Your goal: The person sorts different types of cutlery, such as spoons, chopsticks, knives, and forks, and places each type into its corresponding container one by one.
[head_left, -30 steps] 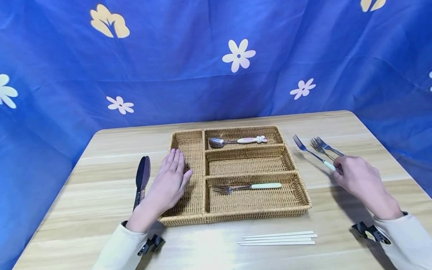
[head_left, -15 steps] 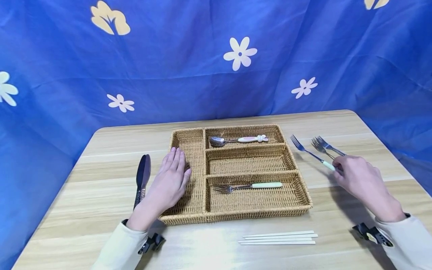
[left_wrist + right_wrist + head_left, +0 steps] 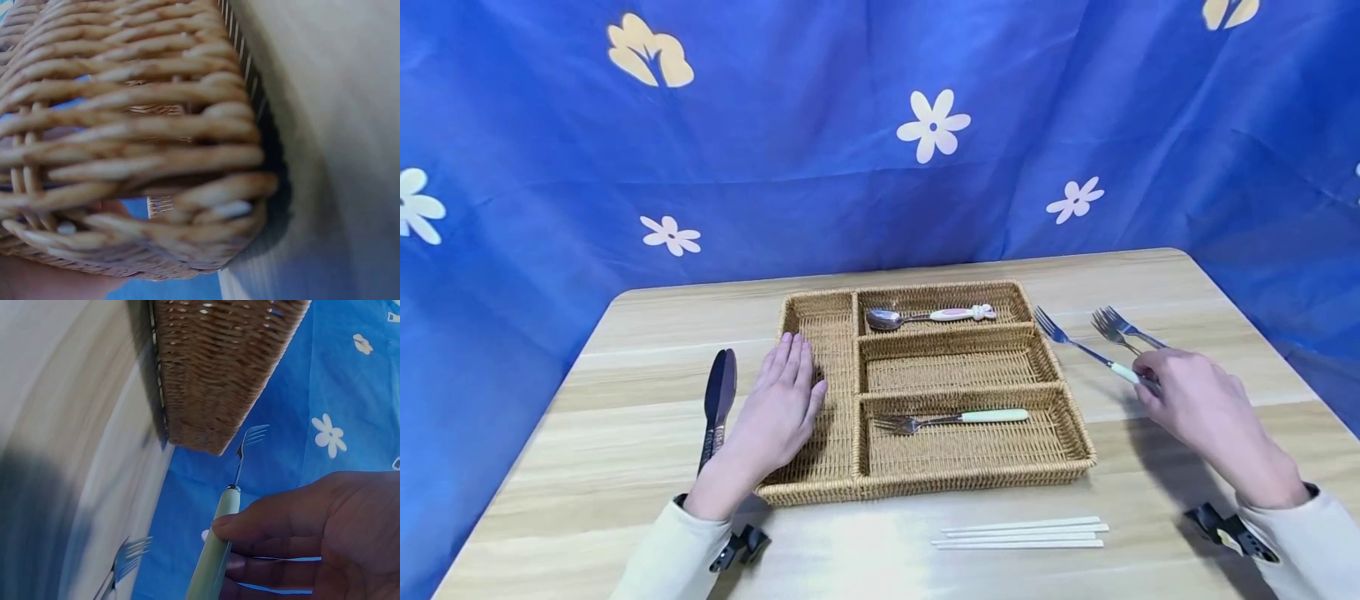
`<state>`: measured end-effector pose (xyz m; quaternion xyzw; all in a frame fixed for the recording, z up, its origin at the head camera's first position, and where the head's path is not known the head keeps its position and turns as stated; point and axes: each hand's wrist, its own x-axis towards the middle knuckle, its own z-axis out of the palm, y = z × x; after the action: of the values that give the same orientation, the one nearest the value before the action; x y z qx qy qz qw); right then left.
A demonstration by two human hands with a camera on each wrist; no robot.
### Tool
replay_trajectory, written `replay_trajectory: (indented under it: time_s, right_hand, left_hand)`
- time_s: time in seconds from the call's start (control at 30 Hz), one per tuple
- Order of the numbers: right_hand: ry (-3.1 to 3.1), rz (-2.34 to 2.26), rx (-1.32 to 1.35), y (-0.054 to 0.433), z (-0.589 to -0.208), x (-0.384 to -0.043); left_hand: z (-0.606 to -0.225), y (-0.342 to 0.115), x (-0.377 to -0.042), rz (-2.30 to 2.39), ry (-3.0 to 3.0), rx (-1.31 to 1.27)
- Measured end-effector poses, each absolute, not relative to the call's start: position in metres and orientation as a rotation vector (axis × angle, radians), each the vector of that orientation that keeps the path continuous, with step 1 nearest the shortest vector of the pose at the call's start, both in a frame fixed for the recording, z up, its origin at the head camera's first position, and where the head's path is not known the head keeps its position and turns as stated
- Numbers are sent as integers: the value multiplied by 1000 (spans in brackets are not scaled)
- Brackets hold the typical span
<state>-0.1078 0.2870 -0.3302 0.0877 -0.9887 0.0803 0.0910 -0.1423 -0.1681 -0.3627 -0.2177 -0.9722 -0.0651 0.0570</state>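
My right hand [image 3: 1195, 408] pinches the pale green handle of a fork [image 3: 214, 553] between thumb and fingers. The tines point toward the tray's right wall, raised over the table in the right wrist view. Two more forks [image 3: 1122, 327] lie on the table just beyond that hand. My left hand [image 3: 778, 408] rests with straight fingers over the left compartment of a woven wicker tray [image 3: 970, 479]. A green-handled fork [image 3: 951, 420] lies in the tray's front compartment and a spoon [image 3: 928, 316] in the back one. In the left wrist view, the tray's wicker wall [image 3: 137, 137] hides most of the hand.
Two dark knives [image 3: 718, 400] lie left of the tray, partly behind the left forearm. Several white chopsticks [image 3: 1021, 533] lie in front of it. A blue flowered cloth [image 3: 820, 150] hangs behind the table [image 3: 647, 358].
The fork in my right hand has shifted left toward the tray and its handle has come further out from the fingers' cover. My left hand stays in place.
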Motion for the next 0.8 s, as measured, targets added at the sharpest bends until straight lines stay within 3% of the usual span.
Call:
replay_trajectory:
  time_s: [0.8]
  right_hand:
    - [-2639,185,608,250,-326,-94]
  left_hand:
    - [-362,-168,-143,-209,-2966,-650]
